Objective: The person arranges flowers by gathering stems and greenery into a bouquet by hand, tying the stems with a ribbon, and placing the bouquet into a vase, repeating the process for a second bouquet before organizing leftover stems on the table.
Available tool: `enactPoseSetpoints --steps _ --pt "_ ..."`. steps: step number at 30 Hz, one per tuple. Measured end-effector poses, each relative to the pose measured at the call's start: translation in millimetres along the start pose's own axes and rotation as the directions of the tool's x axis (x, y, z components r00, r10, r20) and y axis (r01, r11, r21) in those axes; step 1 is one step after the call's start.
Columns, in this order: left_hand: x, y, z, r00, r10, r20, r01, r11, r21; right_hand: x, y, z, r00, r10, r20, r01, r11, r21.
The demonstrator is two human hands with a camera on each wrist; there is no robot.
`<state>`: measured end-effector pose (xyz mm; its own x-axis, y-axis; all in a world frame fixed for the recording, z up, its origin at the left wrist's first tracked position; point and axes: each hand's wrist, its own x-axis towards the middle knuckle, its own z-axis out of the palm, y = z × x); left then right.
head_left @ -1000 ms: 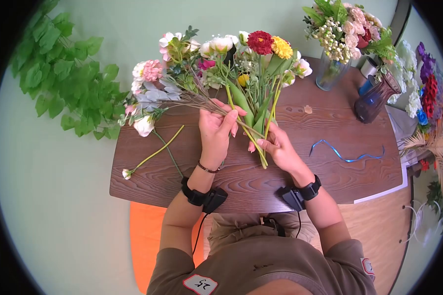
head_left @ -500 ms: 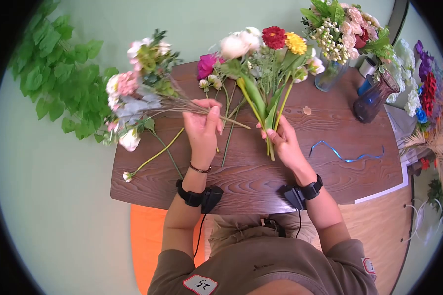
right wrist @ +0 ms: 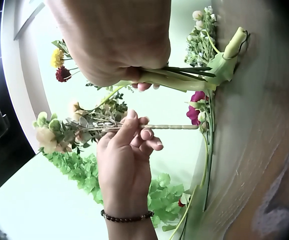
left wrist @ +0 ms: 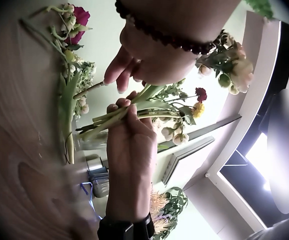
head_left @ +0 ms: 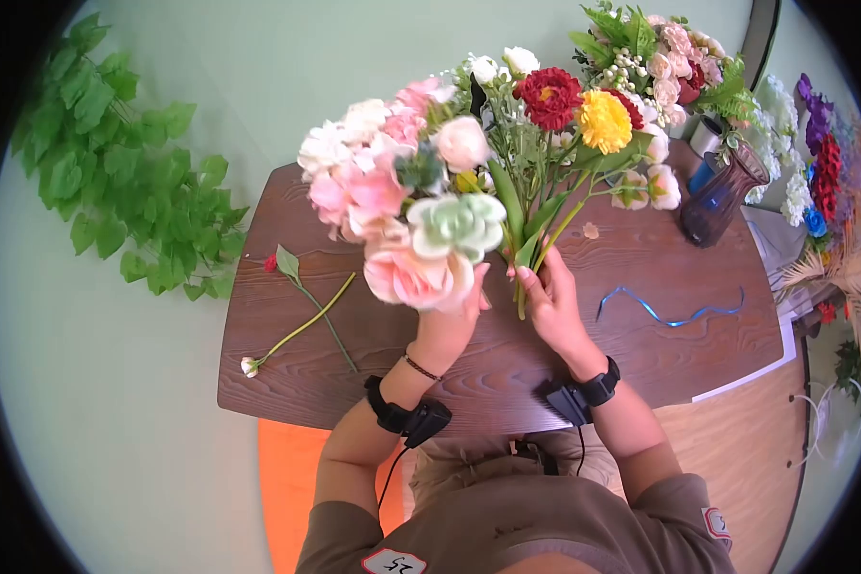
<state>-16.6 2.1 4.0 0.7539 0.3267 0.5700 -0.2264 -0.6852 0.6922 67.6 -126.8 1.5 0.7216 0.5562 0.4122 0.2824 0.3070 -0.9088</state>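
Note:
My left hand point(head_left: 448, 330) holds a bunch of pink and white flowers point(head_left: 416, 275) with a pale green succulent head point(head_left: 457, 225). Its blooms tilt up toward the head camera and hide most of the fingers. In the right wrist view the brown stem point(right wrist: 172, 127) runs out past the left thumb and fingers. My right hand point(head_left: 553, 304) grips the green stems point(left wrist: 112, 119) of a second bunch, which carries a red flower point(head_left: 548, 98) and a yellow flower point(head_left: 605, 121). Both bunches stand side by side above the table, overlapping in the head view.
On the table point(head_left: 488, 383) lie a white-budded stem point(head_left: 306, 325), a red-budded stem point(head_left: 330, 325) and a blue ribbon point(head_left: 670, 316). A purple glass vase point(head_left: 722, 196) and a pink bouquet point(head_left: 679, 67) stand at the back right. Ivy point(head_left: 129, 172) hangs on the left wall.
The two bunches crossed at first; my left hand drew its bunch left, then brought it back right with the blooms tipped up toward the camera. My right hand stayed nearly in place, holding its stems.

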Motion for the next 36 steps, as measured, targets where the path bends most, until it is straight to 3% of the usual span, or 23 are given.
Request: enactPoseSetpoints --steps 5,7,8,9,11,12,15,17,19,21,23,24,25,27,28,32,34,36 --pt "1 10 8 0.991 -0.127 0.047 0.131 0.986 -0.107 -2 -4 3 0.998 0.017 0.055 -0.015 0.999 -0.038" --pt "-2 1 12 0.994 -0.035 0.106 0.039 0.999 -0.037 -4 -4 5 0.990 -0.119 0.079 0.134 0.966 -0.220" --pt "-2 0 9 0.981 -0.044 0.188 0.035 0.998 0.048 -4 -4 6 0.985 -0.142 0.096 0.162 0.956 -0.246" --pt "-2 0 8 0.982 -0.041 0.183 0.032 0.998 0.049 -4 -3 5 0.984 -0.146 0.100 0.167 0.955 -0.246" --pt "-4 2 7 0.965 0.198 0.173 -0.229 0.955 0.188 -5 0 1 0.972 -0.184 0.143 0.224 0.910 -0.348" --pt "-7 -3 10 0.968 0.207 0.138 -0.233 0.950 0.206 -4 -3 3 0.958 -0.243 0.150 0.283 0.875 -0.392" --pt "-8 -2 10 0.940 0.340 0.031 -0.333 0.896 0.292 -7 -2 2 0.976 -0.160 0.147 0.202 0.915 -0.349" --pt "-15 -13 13 0.954 0.291 0.070 -0.299 0.919 0.258 -8 7 -1 0.981 -0.098 0.166 0.150 0.929 -0.339" --pt "-19 -28 22 0.911 0.398 0.111 -0.389 0.737 0.553 -9 8 -1 0.990 -0.085 0.114 0.116 0.946 -0.302" --pt "-15 -26 22 0.901 0.411 0.137 -0.421 0.754 0.505 -9 2 1 0.988 -0.124 0.088 0.145 0.940 -0.310" --pt "-20 -30 28 0.985 0.148 0.093 -0.157 0.983 0.099 -8 -2 0 0.997 -0.062 0.046 0.071 0.970 -0.232" --pt "-6 -12 15 0.993 -0.040 0.112 0.100 0.793 -0.600 -10 -9 3 0.999 -0.037 0.020 0.037 0.998 -0.045" --pt "-6 19 10 0.992 -0.071 0.104 0.111 0.883 -0.456 -6 -7 0 0.998 -0.066 0.001 0.066 0.996 -0.065" --pt "-9 4 16 0.976 -0.187 0.114 0.218 0.775 -0.593 -3 -7 -2 0.999 0.028 -0.032 -0.025 0.997 0.074" --pt "-12 -4 12 0.987 0.124 0.103 -0.120 0.992 -0.042 -3 -10 -3 0.997 0.055 -0.057 -0.051 0.996 0.070" --pt "-11 -4 12 0.969 0.237 0.075 -0.238 0.971 0.011 2 -10 -7 0.996 -0.002 -0.086 0.010 0.996 0.085" --pt "-13 -5 18 0.993 -0.028 0.114 0.055 0.970 -0.236 1 -11 -8 0.995 0.011 -0.095 -0.002 0.996 0.095" --pt "-11 -1 19 0.950 -0.253 0.182 0.303 0.887 -0.349 0 -9 -8 0.994 0.025 -0.103 -0.014 0.994 0.105"
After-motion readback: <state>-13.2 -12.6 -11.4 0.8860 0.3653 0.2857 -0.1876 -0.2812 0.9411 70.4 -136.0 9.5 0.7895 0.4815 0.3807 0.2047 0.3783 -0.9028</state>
